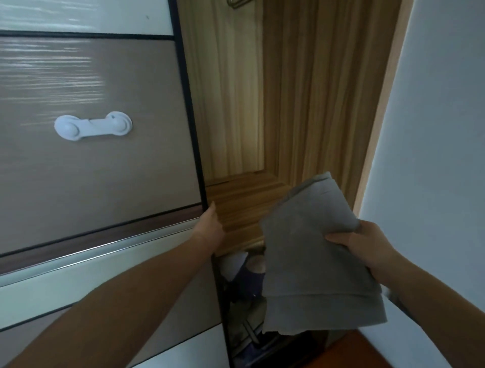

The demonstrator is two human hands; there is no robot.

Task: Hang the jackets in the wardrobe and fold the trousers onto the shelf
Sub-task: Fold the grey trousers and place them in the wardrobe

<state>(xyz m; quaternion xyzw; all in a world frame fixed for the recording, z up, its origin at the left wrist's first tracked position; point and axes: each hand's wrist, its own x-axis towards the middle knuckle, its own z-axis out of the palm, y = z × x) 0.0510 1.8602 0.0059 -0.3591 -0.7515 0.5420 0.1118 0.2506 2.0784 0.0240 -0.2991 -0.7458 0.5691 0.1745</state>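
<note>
Folded grey trousers point(312, 257) hang in front of the open wardrobe, gripped at their right edge by my right hand point(367, 249), thumb on top. My left hand point(211, 223) reaches to the dark edge of the sliding wardrobe door point(105, 162) and touches it; its fingers are hidden behind the edge. A bare wooden shelf point(241, 202) lies inside the wardrobe, just beyond both hands. A hanger point(237, 3) shows at the very top of the opening.
A white child lock point(93, 128) sits on the door panel. Below the shelf, a dark compartment holds bundled items point(249, 270). A white wall point(441, 131) bounds the right side, with brown floor point(349, 352) at the bottom.
</note>
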